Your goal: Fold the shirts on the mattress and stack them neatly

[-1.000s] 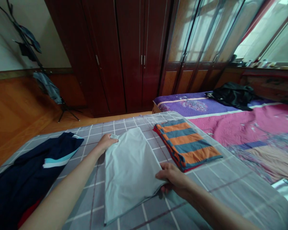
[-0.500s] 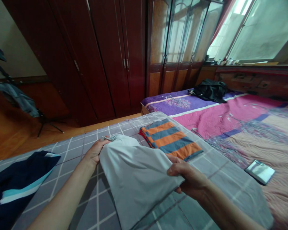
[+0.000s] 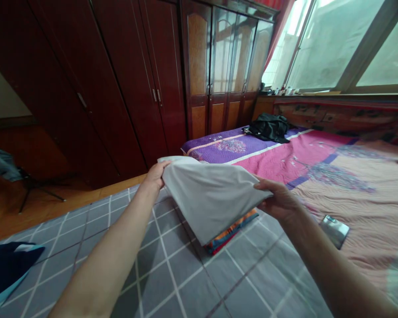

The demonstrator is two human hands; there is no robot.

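A light grey folded garment (image 3: 208,192) hangs between my two hands, its near edge drooping in the middle. My left hand (image 3: 157,174) pinches its far left corner. At the right corner my right hand (image 3: 273,198) grips the cloth between thumb and fingers. Beneath the garment lies a folded orange-and-blue striped garment (image 3: 234,227) with a red layer under it. Most of that stack is hidden by the grey cloth. Whether the grey cloth rests on the stack or hovers just over it, I cannot tell.
The grey checked cover (image 3: 172,282) spreads under the garments. A navy garment (image 3: 6,267) lies at the left. On the bed to the right are a phone (image 3: 334,230) and a black garment (image 3: 268,127). Dark red wardrobes (image 3: 119,79) stand behind; a stand's legs (image 3: 36,190) are at the far left.
Both hands have carried the grey garment forward and right, over the striped garment, which is now mostly covered. The view has turned right.
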